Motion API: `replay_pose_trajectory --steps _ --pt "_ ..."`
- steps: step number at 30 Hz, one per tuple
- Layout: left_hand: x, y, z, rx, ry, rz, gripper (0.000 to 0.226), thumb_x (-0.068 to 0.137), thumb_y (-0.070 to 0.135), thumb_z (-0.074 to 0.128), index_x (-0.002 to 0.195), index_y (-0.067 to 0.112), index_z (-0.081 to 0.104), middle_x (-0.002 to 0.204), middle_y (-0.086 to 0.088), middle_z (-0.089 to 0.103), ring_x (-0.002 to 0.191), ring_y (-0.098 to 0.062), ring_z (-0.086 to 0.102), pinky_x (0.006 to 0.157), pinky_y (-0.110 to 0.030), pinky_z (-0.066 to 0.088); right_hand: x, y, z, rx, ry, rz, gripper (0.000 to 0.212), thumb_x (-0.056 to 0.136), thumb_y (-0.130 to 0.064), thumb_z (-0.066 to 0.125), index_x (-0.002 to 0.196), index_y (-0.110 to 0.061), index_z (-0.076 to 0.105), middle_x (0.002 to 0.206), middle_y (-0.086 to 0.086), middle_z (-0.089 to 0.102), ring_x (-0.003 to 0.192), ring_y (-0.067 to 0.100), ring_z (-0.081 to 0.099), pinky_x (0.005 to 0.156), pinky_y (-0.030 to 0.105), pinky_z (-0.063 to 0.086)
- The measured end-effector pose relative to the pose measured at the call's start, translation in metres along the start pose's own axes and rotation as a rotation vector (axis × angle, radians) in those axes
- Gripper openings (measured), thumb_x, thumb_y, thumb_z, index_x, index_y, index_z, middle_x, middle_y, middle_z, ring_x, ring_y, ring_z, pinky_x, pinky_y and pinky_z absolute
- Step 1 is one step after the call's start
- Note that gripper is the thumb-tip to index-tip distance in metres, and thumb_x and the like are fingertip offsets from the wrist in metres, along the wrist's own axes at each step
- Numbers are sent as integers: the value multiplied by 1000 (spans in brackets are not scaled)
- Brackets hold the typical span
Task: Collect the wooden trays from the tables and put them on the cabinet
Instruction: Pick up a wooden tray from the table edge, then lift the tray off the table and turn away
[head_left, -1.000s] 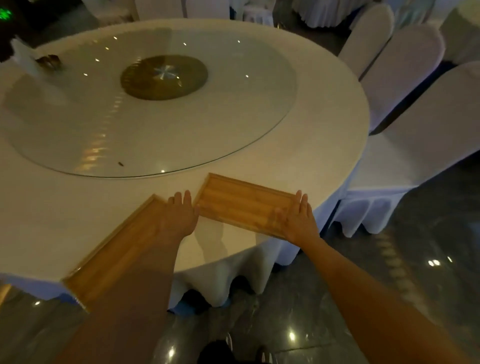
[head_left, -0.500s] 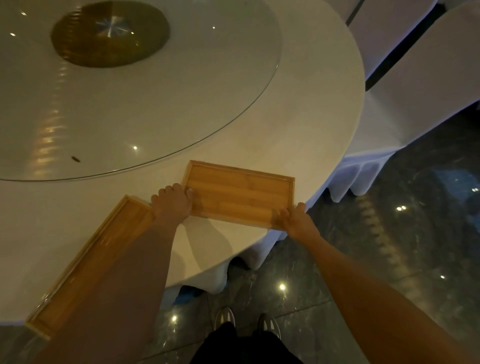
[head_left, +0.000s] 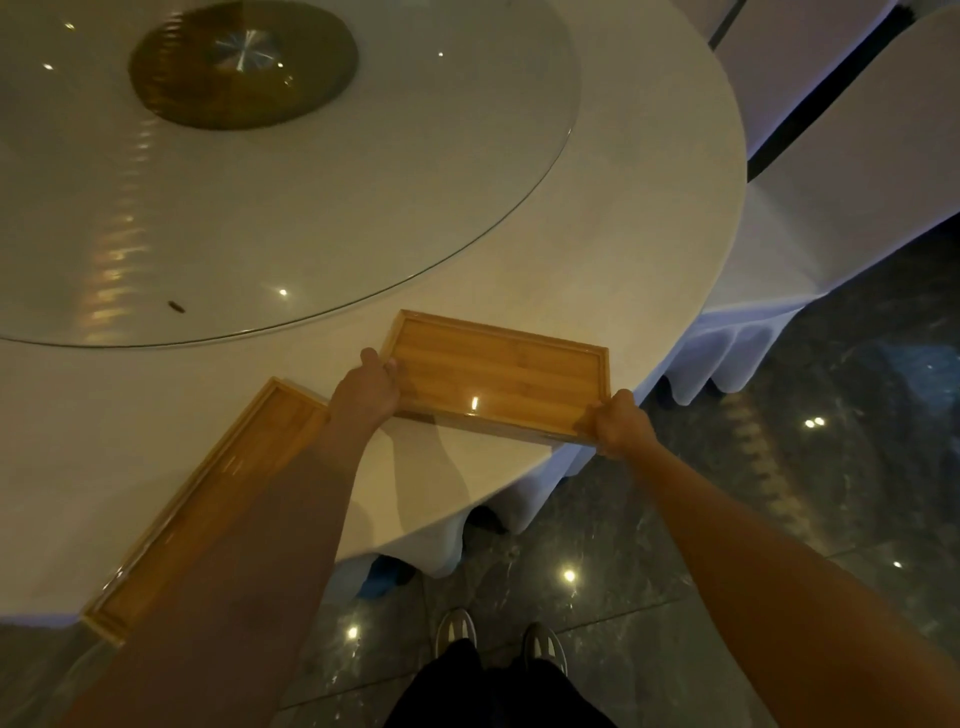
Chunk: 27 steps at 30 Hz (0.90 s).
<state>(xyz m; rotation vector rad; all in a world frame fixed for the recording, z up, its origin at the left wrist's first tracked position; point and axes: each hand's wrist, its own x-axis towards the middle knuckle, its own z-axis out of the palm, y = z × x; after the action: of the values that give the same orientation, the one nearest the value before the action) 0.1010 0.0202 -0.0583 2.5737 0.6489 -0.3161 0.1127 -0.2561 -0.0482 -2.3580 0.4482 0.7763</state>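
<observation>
A rectangular wooden tray (head_left: 498, 376) sits at the near edge of the round white table (head_left: 639, 234). My left hand (head_left: 366, 389) grips its left short end, thumb over the rim. My right hand (head_left: 621, 428) grips its near right corner, which juts past the table edge. A second wooden tray (head_left: 208, 499) lies on the table to the left, partly hidden under my left forearm. The cabinet is not in view.
A large glass turntable (head_left: 311, 208) with a dark round hub (head_left: 244, 65) covers the table's middle. White-covered chairs (head_left: 852, 171) stand close on the right. The dark glossy floor (head_left: 779, 467) and my shoes (head_left: 498, 636) show below.
Both hands went from resting flat at the tray's ends to curling around its edges. The tray has shifted a little toward the table edge and the view has tilted down.
</observation>
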Motion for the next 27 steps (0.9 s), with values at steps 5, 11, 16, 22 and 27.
replay_pose_trajectory --steps 5,11,16,22,27 --pt "-11 -10 -21 2 45 10 36 100 29 28 115 -1 41 108 -24 61 94 -38 60 69 -39 41 -5 -14 -12 131 -19 -52 33 90 -5 53 119 5 40 125 30 52 105 40 58 83 45 53" --pt "-46 -43 -59 -172 86 -88 38 99 36 24 110 2 39 109 -23 59 78 -25 53 64 -34 38 -23 -57 -9 250 -41 -187 36 96 -9 38 129 3 35 132 28 44 118 43 49 92 50 48" --pt "-94 -97 -78 -239 172 -261 48 98 39 30 119 -2 41 115 -23 57 102 -37 57 73 -36 37 -39 -111 17 193 -111 -428 34 98 -16 34 126 2 38 129 27 48 105 37 52 93 48 47" --pt "-158 -165 -74 -250 247 -538 41 98 30 38 114 -6 49 117 -27 58 108 -40 55 87 -42 42 -72 -155 77 68 -276 -695 39 98 -21 37 131 0 42 133 21 50 119 37 50 100 46 41" --pt "-191 -197 -49 -410 273 -704 26 97 26 38 78 12 49 64 -2 46 86 -31 62 83 -40 48 -83 -172 118 -53 -406 -750 34 96 -18 42 120 4 55 121 27 59 103 35 57 92 42 45"
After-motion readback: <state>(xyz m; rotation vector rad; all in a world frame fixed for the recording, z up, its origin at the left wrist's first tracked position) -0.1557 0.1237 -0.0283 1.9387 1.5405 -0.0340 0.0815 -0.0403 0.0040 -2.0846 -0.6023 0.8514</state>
